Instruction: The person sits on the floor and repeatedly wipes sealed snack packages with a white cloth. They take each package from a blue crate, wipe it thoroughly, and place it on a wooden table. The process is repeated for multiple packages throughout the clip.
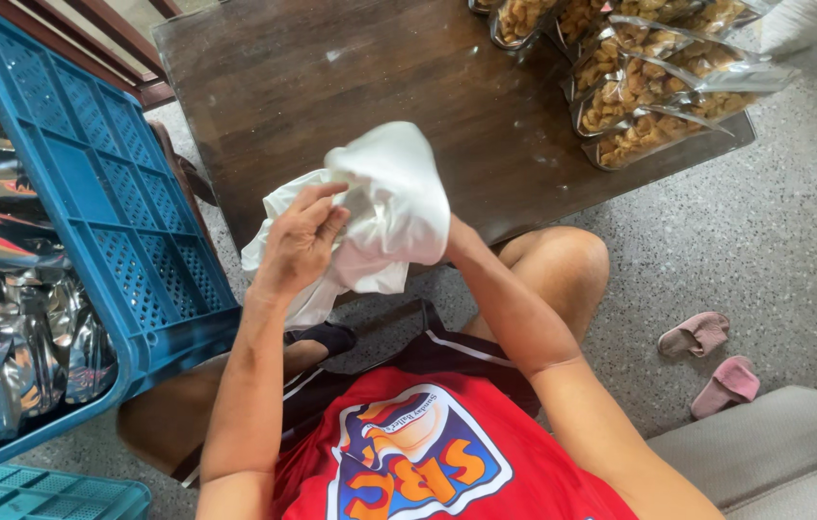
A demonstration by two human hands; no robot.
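Note:
I hold a white plastic bag [384, 207] in front of me, above the near edge of a dark wooden table [331, 87]. My left hand [301, 241] pinches the bag's crumpled edge from the left. My right hand is hidden inside the bag, which bulges around it; only the wrist shows at the bag's lower right. Several clear packets of brown snacks [654, 82] lie at the table's far right, well beyond the hands.
A blue plastic crate [110, 193] full of silvery foil bags [4, 327] stands at my left, close to the left elbow. A pair of pink slippers [712, 356] lies on the speckled floor at right. A grey cushion [775, 453] is at the bottom right.

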